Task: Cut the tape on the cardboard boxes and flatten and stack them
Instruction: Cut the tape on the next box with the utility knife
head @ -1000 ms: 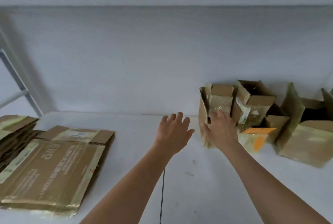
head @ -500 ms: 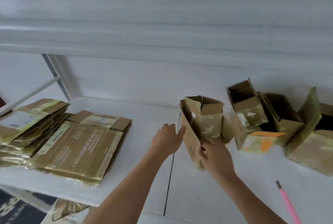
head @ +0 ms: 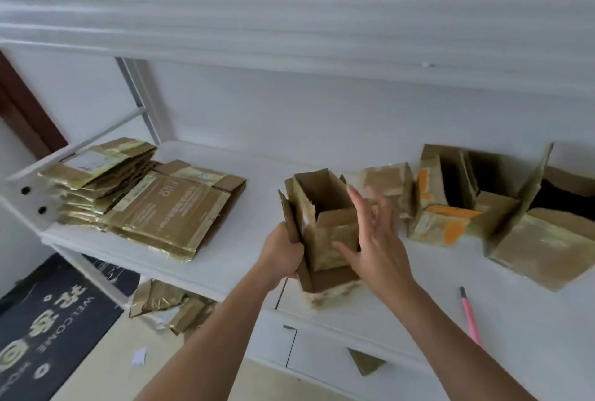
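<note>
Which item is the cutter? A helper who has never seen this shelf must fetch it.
On the white shelf, look right of the hands, near the front edge, in front of the open boxes. The cutter lies alone: a thin pink stick with a dark tip, the only pink thing there.

L hand (head: 279,255) gripping open box (head: 325,230), R hand (head: 375,239) spread beside it, flat stack (head: 141,204) left

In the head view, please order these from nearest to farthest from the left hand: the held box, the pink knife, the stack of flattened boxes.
From the left hand:
1. Held box, gripped by that hand.
2. Stack of flattened boxes, to its left.
3. Pink knife, far right, on the table's near part.
</note>
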`<state>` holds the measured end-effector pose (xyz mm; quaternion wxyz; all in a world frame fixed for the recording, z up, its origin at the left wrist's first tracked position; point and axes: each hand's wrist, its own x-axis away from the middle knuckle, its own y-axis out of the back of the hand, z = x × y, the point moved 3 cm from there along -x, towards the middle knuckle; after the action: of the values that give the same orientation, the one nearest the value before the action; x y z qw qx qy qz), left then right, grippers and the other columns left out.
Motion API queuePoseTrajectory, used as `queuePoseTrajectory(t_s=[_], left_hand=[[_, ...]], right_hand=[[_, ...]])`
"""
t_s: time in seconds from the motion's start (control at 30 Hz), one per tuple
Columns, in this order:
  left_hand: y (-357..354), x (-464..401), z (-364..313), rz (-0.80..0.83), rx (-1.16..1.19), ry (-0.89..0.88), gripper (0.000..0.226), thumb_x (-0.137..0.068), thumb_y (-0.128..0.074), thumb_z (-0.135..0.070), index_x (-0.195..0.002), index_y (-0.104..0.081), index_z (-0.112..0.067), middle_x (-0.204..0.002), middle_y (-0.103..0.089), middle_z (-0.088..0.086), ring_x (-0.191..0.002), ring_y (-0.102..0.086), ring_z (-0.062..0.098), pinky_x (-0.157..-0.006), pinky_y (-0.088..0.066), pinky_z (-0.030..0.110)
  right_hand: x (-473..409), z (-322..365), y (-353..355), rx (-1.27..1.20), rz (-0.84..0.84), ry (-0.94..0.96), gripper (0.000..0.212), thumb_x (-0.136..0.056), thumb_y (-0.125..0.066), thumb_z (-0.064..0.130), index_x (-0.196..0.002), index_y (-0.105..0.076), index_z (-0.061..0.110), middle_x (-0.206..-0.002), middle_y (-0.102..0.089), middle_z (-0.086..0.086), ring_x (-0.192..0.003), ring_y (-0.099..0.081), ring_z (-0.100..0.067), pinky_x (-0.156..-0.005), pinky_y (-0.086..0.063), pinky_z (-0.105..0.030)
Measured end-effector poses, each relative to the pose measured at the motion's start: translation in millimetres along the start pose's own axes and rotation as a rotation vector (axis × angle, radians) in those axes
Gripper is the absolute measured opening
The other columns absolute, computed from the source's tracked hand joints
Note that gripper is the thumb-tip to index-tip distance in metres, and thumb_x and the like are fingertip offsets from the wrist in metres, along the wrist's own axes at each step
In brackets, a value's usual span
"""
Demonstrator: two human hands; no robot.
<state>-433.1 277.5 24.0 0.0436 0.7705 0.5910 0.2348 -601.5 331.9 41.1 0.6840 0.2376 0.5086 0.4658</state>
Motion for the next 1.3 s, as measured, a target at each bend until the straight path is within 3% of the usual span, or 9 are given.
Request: queuePoseTrajectory(t_s=[0.17,0.27,0.43,0.67,0.77,0.9,1.07,1.23,1.3], left_hand=[[16,17,8,-0.056,-0.099,0.009,0.024,-0.083,-0.038,0.003,-0.092,-0.053,-0.015,-0.092,-0.062,0.010,-0.078,-0.066,0.029,-0.050,-0.058,0.035],[31,12,13,-0.119,-0.162,0.052,0.022,-0.081,-0.039,0.002,-0.093,-0.053,-0.010,-0.091,-0.062,0.014,-0.078,-0.065,0.033,-0.054,-0.060,0.042],[58,-1,16,-0.259,-0.145,0.109,0.031,-0.082,-0.038,0.005,-0.103,-0.054,-0.011,-0.086,-0.063,0.013,-0.060,-0.067,0.028,-0.050,-0.059,0.044],[70,-13,21,-0.256,0.058,0.150,0.030,-0.089,-0.042,0.004,-0.111,-0.057,-0.007,-0.096,-0.065,0.016,-0.069,-0.070,0.032,-0.053,-0.060,0.036],[75,-16,24,-0.239,0.068,0.153,0.035,-0.089,-0.042,0.003,-0.118,-0.056,-0.009,-0.102,-0.066,0.015,-0.066,-0.071,0.029,-0.050,-0.057,0.030],[75,-24,28,-0.196,0.077,0.172,0.035,-0.094,-0.049,-0.006,-0.128,-0.050,-0.009,-0.112,-0.065,0.011,-0.058,-0.072,0.023,-0.062,-0.062,0.036],[73,-26,22,-0.180,0.110,0.153,0.029,-0.103,-0.041,-0.033,-0.121,-0.047,-0.010,-0.099,-0.063,0.006,-0.062,-0.073,0.024,-0.076,-0.061,0.042],[95,-24,35,-0.139,0.079,0.158,0.048,-0.105,-0.027,-0.045,-0.135,-0.044,-0.013,-0.118,-0.058,0.007,-0.098,-0.064,0.024,-0.083,-0.056,0.036],[111,-24,44,-0.246,-0.046,0.120,0.052,-0.105,-0.028,-0.042,-0.138,-0.046,-0.007,-0.133,-0.055,0.012,-0.115,-0.055,0.027,-0.095,-0.044,0.035]], right_hand=[[-16,9,0,-0.043,0.131,-0.007,0.024,-0.087,-0.071,0.036,-0.098,-0.060,0.018,-0.141,-0.045,0.002,-0.120,-0.050,-0.025,-0.073,-0.054,-0.039],[-16,10,9,-0.266,-0.142,0.000,0.017,-0.091,-0.067,0.019,-0.082,-0.057,0.009,-0.087,-0.058,0.004,-0.075,-0.060,-0.022,-0.058,-0.044,-0.031],[-15,-19,32,-0.395,-0.531,-0.094,0.009,-0.090,-0.067,0.002,-0.093,-0.061,-0.004,-0.111,-0.057,-0.016,-0.093,-0.059,-0.012,-0.080,-0.050,-0.017],[32,-82,-23,-0.077,0.008,-0.536,0.004,-0.095,-0.053,-0.001,-0.098,-0.052,0.001,-0.144,-0.031,-0.022,-0.109,-0.055,-0.043,-0.088,-0.049,-0.046],[37,-76,-38,0.098,0.275,-0.696,0.059,-0.087,-0.059,-0.005,-0.140,-0.033,0.006,-0.158,-0.002,-0.019,-0.144,-0.016,-0.043,-0.116,-0.024,-0.052],[11,-6,-36,0.057,0.043,-0.108,0.081,-0.068,-0.061,0.002,-0.145,-0.036,0.003,-0.153,-0.025,-0.017,-0.146,-0.017,-0.033,-0.119,-0.015,-0.056],[5,67,-95,-0.074,0.524,0.184,0.062,-0.099,-0.043,0.046,-0.153,-0.028,0.020,-0.158,-0.030,0.005,-0.148,-0.009,-0.005,-0.122,0.004,-0.031],[1,69,-115,-0.096,0.392,0.067,0.043,-0.106,-0.027,0.040,-0.129,-0.060,0.023,-0.125,-0.065,0.010,-0.127,-0.050,-0.004,-0.118,-0.025,-0.037],[-1,68,-108,-0.429,0.279,-0.156,0.041,-0.099,-0.031,0.051,-0.086,-0.062,0.027,-0.071,-0.064,0.020,-0.075,-0.060,0.008,-0.079,-0.048,-0.022]])
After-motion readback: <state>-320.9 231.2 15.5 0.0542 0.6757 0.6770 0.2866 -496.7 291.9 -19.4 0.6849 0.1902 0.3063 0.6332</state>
